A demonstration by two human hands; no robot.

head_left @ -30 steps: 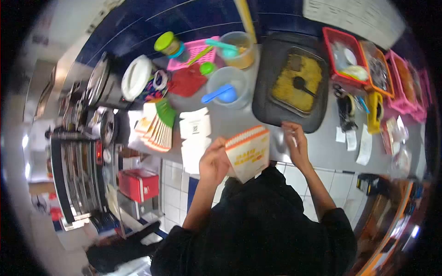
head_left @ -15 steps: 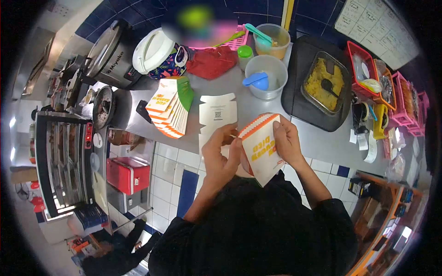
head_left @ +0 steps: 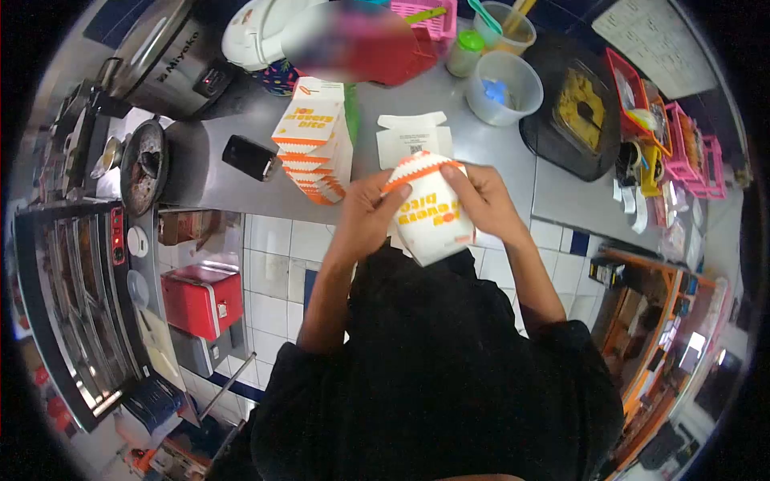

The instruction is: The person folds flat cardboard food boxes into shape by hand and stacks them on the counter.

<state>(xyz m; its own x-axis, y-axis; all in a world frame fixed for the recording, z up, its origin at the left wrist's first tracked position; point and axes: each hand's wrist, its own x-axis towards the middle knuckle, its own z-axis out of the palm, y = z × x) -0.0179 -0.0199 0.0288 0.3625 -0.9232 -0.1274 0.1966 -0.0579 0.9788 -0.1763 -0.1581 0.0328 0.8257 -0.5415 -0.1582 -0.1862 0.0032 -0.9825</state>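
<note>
A white carton (head_left: pixel 433 220) with orange zigzag edging and yellow lettering is held between both hands above the counter's front edge. My left hand (head_left: pixel 367 215) grips its left side, thumb on the upper edge. The fingers of my right hand (head_left: pixel 484 200) are closed on its upper right part. Behind the carton, a flat unfolded white carton (head_left: pixel 415 141) with a printed code lies on the counter. To the left stands a stack of similar cartons (head_left: pixel 317 144); a black phone (head_left: pixel 249 157) lies beside it.
A clear tub (head_left: pixel 504 88) with something blue inside stands behind, near a green-lidded jar (head_left: pixel 465 54). At right, a glass dish of yellow food (head_left: pixel 583 111) rests on a black tray (head_left: pixel 539 136). A rice cooker (head_left: pixel 164 60) and a pan (head_left: pixel 144 167) are at left.
The carton, first in my left hand alone, is now held by both hands and looks fuller in shape. The view has shifted left, and the phone now shows fully.
</note>
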